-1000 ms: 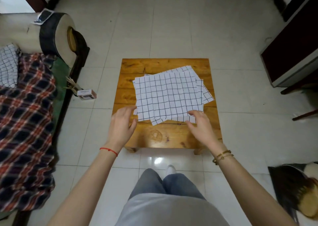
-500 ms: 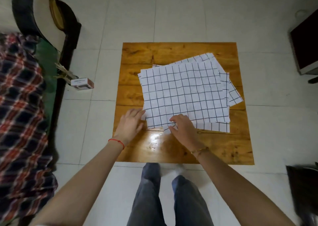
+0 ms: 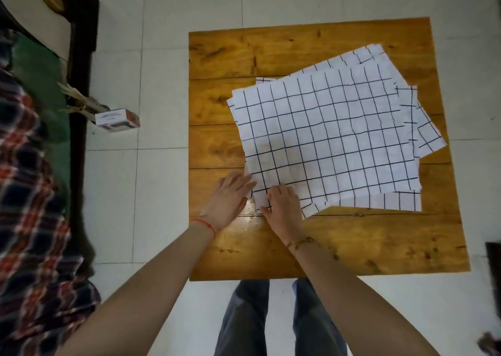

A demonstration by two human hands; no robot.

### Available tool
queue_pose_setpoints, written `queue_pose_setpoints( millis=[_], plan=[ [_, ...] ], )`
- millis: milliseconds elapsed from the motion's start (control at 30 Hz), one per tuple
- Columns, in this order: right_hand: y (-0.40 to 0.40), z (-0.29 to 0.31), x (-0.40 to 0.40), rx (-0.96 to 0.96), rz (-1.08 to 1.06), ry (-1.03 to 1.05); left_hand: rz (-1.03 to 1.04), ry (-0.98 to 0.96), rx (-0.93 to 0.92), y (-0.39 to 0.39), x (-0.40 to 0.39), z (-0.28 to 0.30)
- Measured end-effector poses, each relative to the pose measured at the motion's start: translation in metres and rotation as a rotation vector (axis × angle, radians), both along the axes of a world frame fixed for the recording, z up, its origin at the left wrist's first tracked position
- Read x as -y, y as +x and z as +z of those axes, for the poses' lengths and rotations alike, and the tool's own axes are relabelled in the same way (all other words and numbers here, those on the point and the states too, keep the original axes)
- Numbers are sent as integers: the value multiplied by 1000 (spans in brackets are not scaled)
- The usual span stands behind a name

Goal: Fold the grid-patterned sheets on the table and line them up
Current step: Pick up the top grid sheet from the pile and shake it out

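Observation:
Several white sheets with a black grid (image 3: 325,141) lie in a loose, fanned pile on the square wooden table (image 3: 352,242), unfolded. Corners of lower sheets stick out at the far right and along the near edge. My left hand (image 3: 230,200) lies flat at the near left corner of the pile, fingertips touching the top sheet's edge. My right hand (image 3: 283,205) sits right beside it on the same corner, fingers bent over the paper's edge; whether it pinches the sheet is not visible.
A sofa with a plaid blanket (image 3: 29,193) fills the left side. A small cardboard box (image 3: 116,120) lies on the tiled floor between sofa and table. My legs (image 3: 279,320) stand at the table's near edge. A dark object (image 3: 493,260) sits at the right edge.
My head moved closer over the table. Both hands came together at the pile's near left corner; the right hand slid left from the near edge.

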State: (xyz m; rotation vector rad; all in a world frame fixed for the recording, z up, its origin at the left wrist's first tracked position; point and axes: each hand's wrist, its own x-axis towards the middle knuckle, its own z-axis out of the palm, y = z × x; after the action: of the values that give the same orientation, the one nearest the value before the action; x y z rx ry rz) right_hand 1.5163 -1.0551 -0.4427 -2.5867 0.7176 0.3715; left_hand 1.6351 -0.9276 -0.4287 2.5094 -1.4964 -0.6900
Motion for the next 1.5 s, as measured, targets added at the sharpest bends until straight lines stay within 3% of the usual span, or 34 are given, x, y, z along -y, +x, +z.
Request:
queue_pose_setpoints(
  millis=[133,300,533,633,867,1500],
  plan=[
    [1,-9,-4,16,-48,-25,-10,-16,-14,2,1,-11],
    [4,-8,10,67,-88,127,-16,-39,-9,1,3,-17],
    [-14,42,38,148,-109,372,82,-308,7,5,29,13],
    [-20,76,50,205,-118,338,65,-312,-9,10,50,44],
    [-17,157,77,360,-111,18,-28,-332,31,10,90,131],
    [-42,366,160,738,-278,-128,21,-476,156,35,97,299]
  ],
)
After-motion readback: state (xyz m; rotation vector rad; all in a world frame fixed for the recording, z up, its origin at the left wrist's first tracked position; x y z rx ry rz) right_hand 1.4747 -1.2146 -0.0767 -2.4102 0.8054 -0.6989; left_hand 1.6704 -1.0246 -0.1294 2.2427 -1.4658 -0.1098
